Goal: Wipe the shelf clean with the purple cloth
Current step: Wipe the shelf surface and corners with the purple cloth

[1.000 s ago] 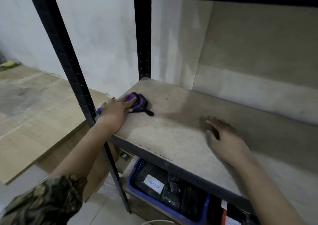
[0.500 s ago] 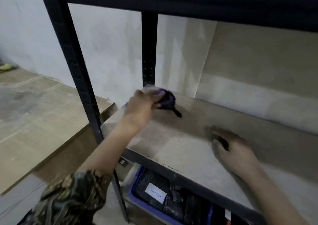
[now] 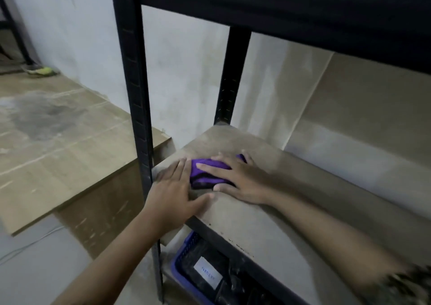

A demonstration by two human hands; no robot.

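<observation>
The purple cloth [image 3: 205, 173] lies bunched on the dusty brown shelf board [image 3: 268, 216], near its left front corner. My right hand [image 3: 235, 181] lies flat on top of the cloth, fingers spread and pointing left. My left hand [image 3: 175, 192] rests flat on the shelf just left of the cloth, its fingertips touching the cloth's left edge and its thumb stretched along the board below it. Part of the cloth is hidden under my right palm.
A black metal upright [image 3: 135, 99] stands right by my left hand, and a second post [image 3: 231, 78] rises at the back corner. A dark upper shelf [image 3: 291, 13] hangs overhead. Below sits a blue basket [image 3: 184, 258] with dark packets. Wooden boards [image 3: 58, 146] lie at the left.
My right hand has moved left across the shelf onto the cloth. My left hand has let the cloth go and now lies flat beside it. The camera view has shifted right and closer.
</observation>
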